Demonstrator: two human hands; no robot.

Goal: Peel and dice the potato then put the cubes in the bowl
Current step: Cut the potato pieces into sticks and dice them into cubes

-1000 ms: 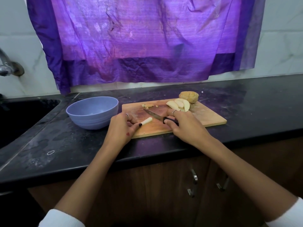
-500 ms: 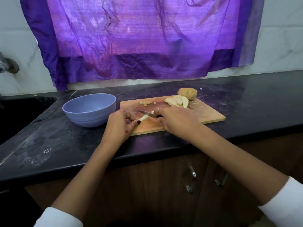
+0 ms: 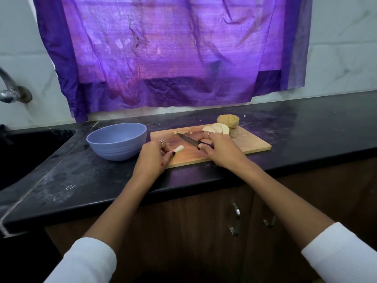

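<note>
While the left hand (image 3: 152,158) pinches a pale potato stick (image 3: 179,148) at mid-frame on the wooden cutting board (image 3: 251,145), the right hand (image 3: 219,148) grips the black-handled knife (image 3: 190,140): dicing underway. Next, crosscuts, then cubes left into the lavender plastic bowl (image 3: 117,140).

The right hand (image 3: 219,151) covers most of the dark handle of the knife (image 3: 188,139), so only the blade and a small part of the handle show. The left hand (image 3: 153,158) hides the near end of the potato strip (image 3: 179,149). The small pale bits (image 3: 182,132) at the far edge of the cutting board (image 3: 244,144) are too small to tell if they are peel or cubes. The inside bottom of the bowl (image 3: 117,140) is hidden behind its near wall. The tap (image 3: 12,88) and the sink (image 3: 24,144) are cut off by the left edge.
</note>
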